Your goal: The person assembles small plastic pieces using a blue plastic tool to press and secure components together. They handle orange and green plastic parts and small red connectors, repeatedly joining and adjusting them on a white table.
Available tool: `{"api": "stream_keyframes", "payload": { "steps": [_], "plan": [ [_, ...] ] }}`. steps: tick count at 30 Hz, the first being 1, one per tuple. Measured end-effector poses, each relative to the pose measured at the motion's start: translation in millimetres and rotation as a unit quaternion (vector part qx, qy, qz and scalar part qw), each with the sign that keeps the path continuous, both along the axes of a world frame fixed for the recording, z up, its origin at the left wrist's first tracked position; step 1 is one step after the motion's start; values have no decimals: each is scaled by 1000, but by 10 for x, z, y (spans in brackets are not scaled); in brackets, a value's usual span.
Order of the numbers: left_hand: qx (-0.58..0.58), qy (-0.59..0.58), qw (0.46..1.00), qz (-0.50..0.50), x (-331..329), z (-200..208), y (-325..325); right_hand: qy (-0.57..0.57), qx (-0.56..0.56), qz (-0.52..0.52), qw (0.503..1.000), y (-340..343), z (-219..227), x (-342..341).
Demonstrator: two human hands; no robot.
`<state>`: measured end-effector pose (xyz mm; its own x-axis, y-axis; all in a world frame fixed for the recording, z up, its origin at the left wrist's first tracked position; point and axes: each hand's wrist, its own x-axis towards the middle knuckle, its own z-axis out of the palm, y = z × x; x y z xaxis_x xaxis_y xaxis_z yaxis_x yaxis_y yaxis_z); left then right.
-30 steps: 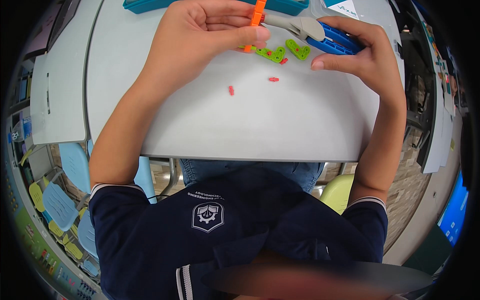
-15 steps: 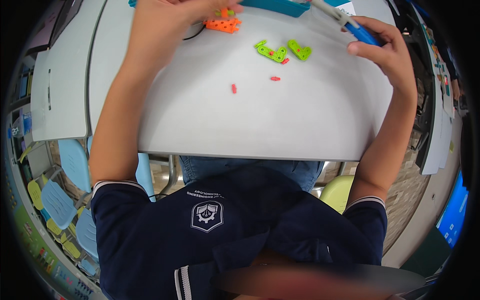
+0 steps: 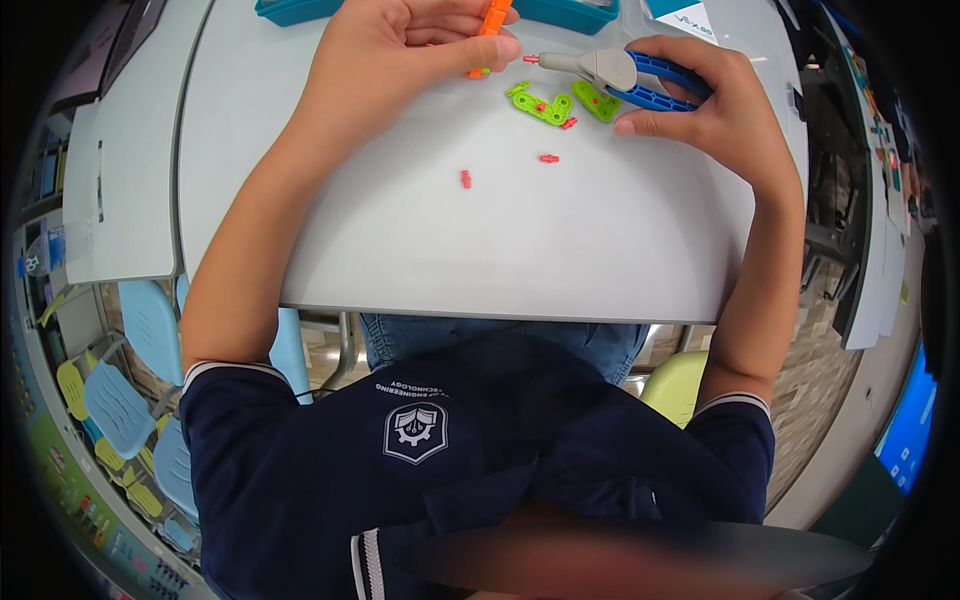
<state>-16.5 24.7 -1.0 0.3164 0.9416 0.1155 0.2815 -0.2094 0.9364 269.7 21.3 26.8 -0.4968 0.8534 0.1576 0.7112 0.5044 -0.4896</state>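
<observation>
My left hand (image 3: 405,45) is closed on an orange perforated plastic building piece (image 3: 494,18), held on edge between thumb and fingers; a bit of green shows at its lower end. My right hand (image 3: 715,105) grips blue-handled pliers (image 3: 610,72) with a grey head. A small pinkish-red connector pin (image 3: 531,59) sits at the pliers' tip, pointing at the orange piece, close to my left thumb. Below the pliers lie a green angled piece (image 3: 541,106) and a second green piece (image 3: 596,103). Loose red pins (image 3: 466,180) rest nearer me, one (image 3: 549,158) farther right.
A teal tray (image 3: 575,14) stands at the far side of the white table (image 3: 480,250), behind my hands. Right of it is a white and teal card or box (image 3: 685,14). Another table (image 3: 125,180) adjoins on the left. Chairs (image 3: 150,325) stand beyond the near edge.
My right hand has swung the pliers leftward and nearer, and the pin at their tip now shows. My left hand has moved right and turned the orange piece on edge.
</observation>
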Motion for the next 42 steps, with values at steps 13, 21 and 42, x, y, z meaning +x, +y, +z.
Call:
{"api": "stream_keyframes", "payload": {
  "steps": [13, 21, 42],
  "plan": [
    [-22, 43, 998, -39, 6, -3, -46, 22, 22, 41, 999, -10, -31, -67],
    [-13, 56, 998, -23, -31, -6, -22, -38, 51, 26, 998, 4, 25, -6],
    [-104, -120, 984, -75, -79, -15, 31, -11, 121, 83, 989, -78, 65, -182]
  ]
}}
